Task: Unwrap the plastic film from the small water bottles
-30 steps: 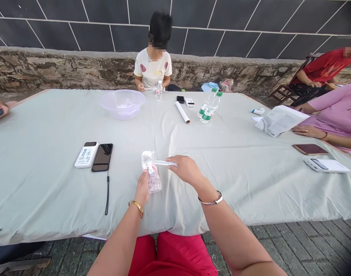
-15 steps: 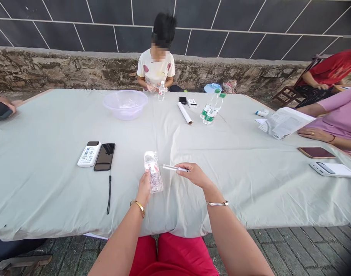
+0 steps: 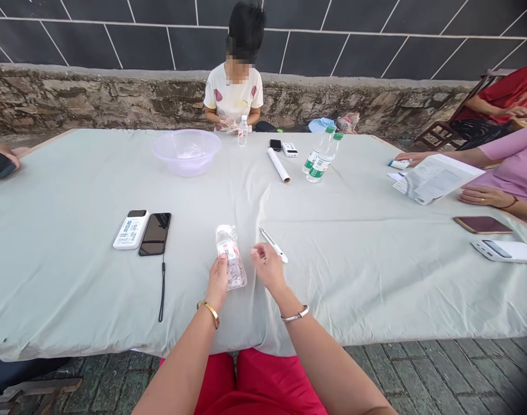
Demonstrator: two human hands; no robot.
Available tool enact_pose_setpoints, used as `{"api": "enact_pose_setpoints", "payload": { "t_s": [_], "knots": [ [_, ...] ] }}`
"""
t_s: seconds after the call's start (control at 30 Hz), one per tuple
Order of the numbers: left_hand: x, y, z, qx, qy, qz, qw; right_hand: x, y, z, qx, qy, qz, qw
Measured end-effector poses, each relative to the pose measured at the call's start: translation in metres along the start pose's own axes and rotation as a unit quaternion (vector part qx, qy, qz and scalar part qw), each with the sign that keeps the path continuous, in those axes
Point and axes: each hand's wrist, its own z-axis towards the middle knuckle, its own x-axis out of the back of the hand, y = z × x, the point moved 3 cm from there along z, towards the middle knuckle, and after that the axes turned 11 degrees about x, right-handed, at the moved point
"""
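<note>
My left hand (image 3: 218, 279) is closed around the lower left side of a clear plastic bottle (image 3: 235, 271) with a white and red label. The bottle lies on the cloth with its whitish top end pointing away from me; its walls look crumpled. My right hand (image 3: 267, 265) is just right of the bottle, apart from it, with loosely bent, slightly blurred fingers and nothing visible in them. Beside that hand, a slim white tool that looks like a utility knife (image 3: 277, 249) lies slantwise on the cloth.
A power bank (image 3: 131, 230) and a black phone (image 3: 155, 233) with a strap lie to the left. Farther back are a purple basin (image 3: 186, 164), a paper roll (image 3: 279, 165) and two green-capped bottles (image 3: 318, 167). A person sits opposite; another at the right has papers (image 3: 440, 178).
My right hand has let go of the utility knife, which now lies on the cloth, and has moved left toward the bottle. My left hand keeps its hold. The person at the right reaches to a small white object.
</note>
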Motion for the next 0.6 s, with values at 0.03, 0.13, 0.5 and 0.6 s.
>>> {"api": "enact_pose_setpoints", "payload": {
  "t_s": [0.03, 0.13, 0.5, 0.6],
  "knots": [
    [0.0, 0.0, -0.001, -0.017, 0.009, 0.011, 1.0, -0.008, -0.01, -0.004, -0.004, -0.037, 0.048, 0.998],
    [-0.001, 0.0, -0.003, -0.052, 0.022, 0.035, 0.998, -0.025, -0.03, -0.012, -0.02, -0.06, 0.094, 0.994],
    [0.001, 0.004, -0.004, 0.011, 0.001, 0.0, 1.0, -0.029, -0.025, -0.012, -0.041, 0.011, 0.193, 0.98],
    [0.005, 0.005, -0.005, 0.03, -0.012, -0.029, 0.999, -0.029, -0.02, -0.01, -0.092, 0.035, 0.247, 0.964]
  ]
}}
